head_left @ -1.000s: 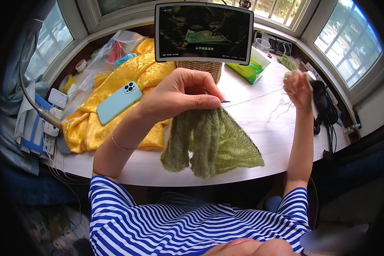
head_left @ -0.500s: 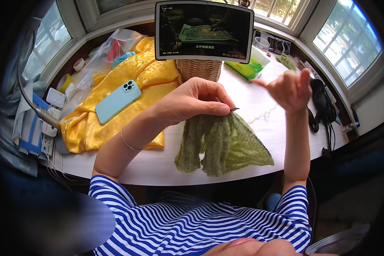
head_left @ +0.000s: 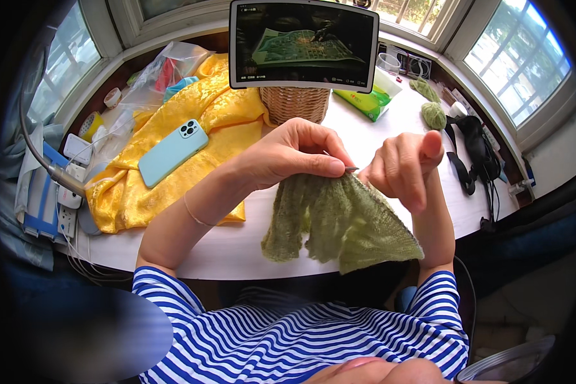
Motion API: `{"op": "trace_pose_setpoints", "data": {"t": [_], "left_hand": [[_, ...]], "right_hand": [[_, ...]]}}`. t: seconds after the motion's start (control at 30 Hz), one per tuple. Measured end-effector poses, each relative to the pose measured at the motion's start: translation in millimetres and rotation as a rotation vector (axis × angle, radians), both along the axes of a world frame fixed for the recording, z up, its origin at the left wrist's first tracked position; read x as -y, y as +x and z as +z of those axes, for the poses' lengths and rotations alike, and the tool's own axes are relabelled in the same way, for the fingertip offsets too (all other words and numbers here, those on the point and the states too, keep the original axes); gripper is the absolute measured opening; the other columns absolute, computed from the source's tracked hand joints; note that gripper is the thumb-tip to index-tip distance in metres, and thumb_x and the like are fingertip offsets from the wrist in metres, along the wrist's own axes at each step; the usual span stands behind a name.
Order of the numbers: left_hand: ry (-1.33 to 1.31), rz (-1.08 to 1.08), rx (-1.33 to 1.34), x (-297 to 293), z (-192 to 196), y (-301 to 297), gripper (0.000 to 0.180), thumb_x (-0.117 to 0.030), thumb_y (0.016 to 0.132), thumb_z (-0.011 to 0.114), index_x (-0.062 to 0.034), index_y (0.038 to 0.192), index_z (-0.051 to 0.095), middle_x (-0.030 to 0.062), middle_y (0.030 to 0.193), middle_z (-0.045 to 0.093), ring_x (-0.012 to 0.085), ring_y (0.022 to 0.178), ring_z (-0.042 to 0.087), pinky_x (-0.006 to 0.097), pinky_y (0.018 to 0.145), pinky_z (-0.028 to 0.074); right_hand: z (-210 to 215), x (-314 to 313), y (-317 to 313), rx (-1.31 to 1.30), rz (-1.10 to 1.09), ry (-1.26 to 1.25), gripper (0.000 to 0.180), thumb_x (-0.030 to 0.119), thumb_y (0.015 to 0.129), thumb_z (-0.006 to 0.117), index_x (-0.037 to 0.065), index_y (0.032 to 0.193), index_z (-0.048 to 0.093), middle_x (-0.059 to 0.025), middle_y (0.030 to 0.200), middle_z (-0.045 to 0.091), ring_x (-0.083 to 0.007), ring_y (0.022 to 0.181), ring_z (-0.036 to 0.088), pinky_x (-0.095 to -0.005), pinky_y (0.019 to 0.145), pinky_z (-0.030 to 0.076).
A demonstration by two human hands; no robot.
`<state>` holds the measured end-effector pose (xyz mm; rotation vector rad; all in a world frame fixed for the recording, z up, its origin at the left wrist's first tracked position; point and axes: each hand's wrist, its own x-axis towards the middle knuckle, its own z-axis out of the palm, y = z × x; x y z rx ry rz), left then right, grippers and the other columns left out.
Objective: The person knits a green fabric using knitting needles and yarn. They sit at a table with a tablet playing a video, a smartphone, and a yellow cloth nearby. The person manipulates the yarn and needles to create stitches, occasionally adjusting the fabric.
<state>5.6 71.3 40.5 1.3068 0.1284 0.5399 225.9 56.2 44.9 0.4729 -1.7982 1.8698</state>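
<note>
A soft olive-green knitted piece [head_left: 339,221] hangs over the front of the white table. My left hand [head_left: 304,150] pinches its top edge between thumb and fingers. The pointed tip of a thin needle [head_left: 351,169] pokes out beside the left fingertips. Close to that tip is my right hand [head_left: 403,163], its fingers curled and one digit raised; its fingertips meet the knit's upper right edge. What the right fingers hold is hidden. Beyond the right hand lies a ball of green yarn [head_left: 433,116].
A tablet [head_left: 304,45] playing a video leans at a wicker basket [head_left: 294,105]. On the left, a light-blue phone [head_left: 173,152] rests on yellow patterned cloth [head_left: 227,173]. A green packet [head_left: 368,102] lies behind my hands; black straps [head_left: 480,150] lie at the right.
My right hand has come down and left from a raised, spread pose to the needle tip. The knit's lower right corner has swung right and down. The left hand keeps its pinch.
</note>
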Motion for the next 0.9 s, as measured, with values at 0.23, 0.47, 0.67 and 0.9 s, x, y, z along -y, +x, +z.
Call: {"op": "trace_pose_setpoints", "data": {"t": [0.23, 0.47, 0.67, 0.9], "left_hand": [[-0.012, 0.004, 0.002, -2.1, -2.0, -1.4, 0.015, -0.013, 0.076, 0.072, -0.0017, 0.081, 0.065, 0.0043, 0.082, 0.06, 0.0093, 0.077, 0.056, 0.02, 0.071, 0.043], [-0.011, 0.054, 0.063, -7.4, -6.1, 0.0, 0.014, -0.014, 0.08, 0.069, -0.0014, 0.085, 0.065, 0.0049, 0.085, 0.061, 0.0093, 0.079, 0.057, 0.02, 0.074, 0.045], [0.0, 0.128, 0.007, -3.6, -4.1, 0.7, 0.013, -0.012, 0.08, 0.068, -0.0012, 0.085, 0.065, 0.0051, 0.087, 0.062, 0.0092, 0.08, 0.058, 0.02, 0.074, 0.046], [0.009, 0.042, 0.014, -3.0, -1.7, -1.3, 0.013, -0.011, 0.079, 0.069, -0.001, 0.086, 0.066, 0.0051, 0.085, 0.062, 0.0098, 0.078, 0.058, 0.02, 0.073, 0.046]], "right_hand": [[-10.7, -4.8, 8.8, 0.102, -0.009, -0.053, 0.078, 0.055, 0.095, 0.016, -0.004, 0.077, 0.063, -0.0117, 0.061, 0.062, -0.0194, 0.05, 0.052, -0.0354, 0.084, 0.04], [-39.9, 3.8, 5.8, 0.459, -0.307, -0.515, 0.052, 0.034, 0.083, 0.063, -0.005, 0.115, 0.052, -0.0091, 0.11, 0.058, -0.0135, 0.095, 0.054, -0.0284, 0.083, 0.044], [-45.8, 21.4, 3.0, 0.589, -0.294, -0.308, 0.056, 0.021, 0.081, 0.068, -0.006, 0.125, 0.044, -0.0101, 0.116, 0.056, -0.0147, 0.103, 0.053, -0.0309, 0.089, 0.044], [-37.7, -18.0, 27.4, 0.743, -0.419, -0.176, 0.029, 0.025, 0.08, 0.069, -0.002, 0.084, 0.062, -0.0014, 0.073, 0.06, -0.0069, 0.065, 0.054, -0.0209, 0.058, 0.044]]}}
